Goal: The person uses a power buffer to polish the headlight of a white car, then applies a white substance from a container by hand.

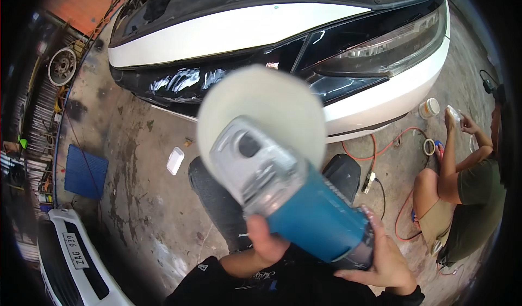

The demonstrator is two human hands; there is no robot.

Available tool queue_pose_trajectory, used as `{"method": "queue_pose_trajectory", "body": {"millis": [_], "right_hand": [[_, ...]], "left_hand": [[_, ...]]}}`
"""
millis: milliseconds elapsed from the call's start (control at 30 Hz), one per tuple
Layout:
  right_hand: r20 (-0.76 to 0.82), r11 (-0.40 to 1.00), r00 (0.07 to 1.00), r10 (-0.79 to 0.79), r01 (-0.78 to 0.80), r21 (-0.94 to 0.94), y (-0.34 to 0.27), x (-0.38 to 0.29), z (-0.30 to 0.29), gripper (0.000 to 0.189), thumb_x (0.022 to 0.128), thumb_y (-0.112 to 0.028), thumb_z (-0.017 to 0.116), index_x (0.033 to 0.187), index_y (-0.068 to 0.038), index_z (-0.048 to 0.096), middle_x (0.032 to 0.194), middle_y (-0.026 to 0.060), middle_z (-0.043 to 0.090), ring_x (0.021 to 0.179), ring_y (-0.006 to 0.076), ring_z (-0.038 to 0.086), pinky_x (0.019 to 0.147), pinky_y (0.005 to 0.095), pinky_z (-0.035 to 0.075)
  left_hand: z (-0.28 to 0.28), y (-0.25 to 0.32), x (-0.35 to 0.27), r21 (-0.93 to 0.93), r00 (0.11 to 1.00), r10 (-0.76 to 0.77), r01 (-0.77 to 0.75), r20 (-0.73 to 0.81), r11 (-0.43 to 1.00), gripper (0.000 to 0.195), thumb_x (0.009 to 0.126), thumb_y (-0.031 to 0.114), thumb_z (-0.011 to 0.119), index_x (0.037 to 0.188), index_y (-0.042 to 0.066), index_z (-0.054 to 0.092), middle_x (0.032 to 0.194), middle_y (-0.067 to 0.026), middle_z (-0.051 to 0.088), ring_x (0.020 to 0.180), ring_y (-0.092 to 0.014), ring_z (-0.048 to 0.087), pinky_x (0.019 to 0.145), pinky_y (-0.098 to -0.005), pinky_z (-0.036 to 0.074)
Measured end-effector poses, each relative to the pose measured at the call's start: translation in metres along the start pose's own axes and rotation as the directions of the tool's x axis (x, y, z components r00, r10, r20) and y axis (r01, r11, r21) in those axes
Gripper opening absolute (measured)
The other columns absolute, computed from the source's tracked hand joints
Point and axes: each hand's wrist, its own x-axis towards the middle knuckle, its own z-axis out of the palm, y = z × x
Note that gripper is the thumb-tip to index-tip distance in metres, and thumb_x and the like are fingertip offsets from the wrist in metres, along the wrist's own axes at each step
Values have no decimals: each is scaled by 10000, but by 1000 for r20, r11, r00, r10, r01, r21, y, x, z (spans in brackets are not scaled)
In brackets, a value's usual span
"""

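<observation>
An electric angle polisher (314, 216) with a blue body and silver gear head is held up in front of me, across my lap. Its round whitish buffing pad (261, 90) looks blurred and hides part of the car. My left hand (267, 240) grips the polisher near the gear head, with the thumb showing. The rear end of the tool rests in the grasp of my right hand (383, 257). Beyond the pad is a white car's front bumper (367, 114). White smears of paste (179, 79) lie on its glossy black trim, left of the headlight (387, 45).
At right a person (473, 192) squats, holding something whitish, near a white tub (429, 108) and a tape roll (429, 147). An orange cord (401, 132) crosses the concrete. Left are a foam tray (175, 161), blue mat (86, 171), wheel rim (62, 66) and detached bumper (87, 281).
</observation>
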Motion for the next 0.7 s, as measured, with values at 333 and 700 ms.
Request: {"method": "queue_pose_trajectory", "body": {"millis": [333, 700], "right_hand": [[-447, 867, 854, 265, -8, 499, 12, -33, 23, 1273, 516, -253, 910, 1431, 75, 87, 1400, 241, 327, 1284, 324, 385, 1062, 395, 304], [-58, 994, 992, -108, 108, -11, 4, 1, 7, 1165, 699, -359, 812, 1412, 28, -25, 1362, 331, 355, 1036, 467, 579, 871, 422, 504]], "left_hand": [[37, -5, 32, 81, 958, -151, 135, 245, 988, 746, 883, 213, 612, 1421, 17, 133, 1306, -104, 408, 1153, -159, 430, 968, -326, 365], [17, -5, 8, 76, 994, -3, 12, -112, 997, 930, 807, 728, 301, 1365, -14, 345, 1271, -204, 502, 1140, -310, 516, 959, -401, 420]]}}
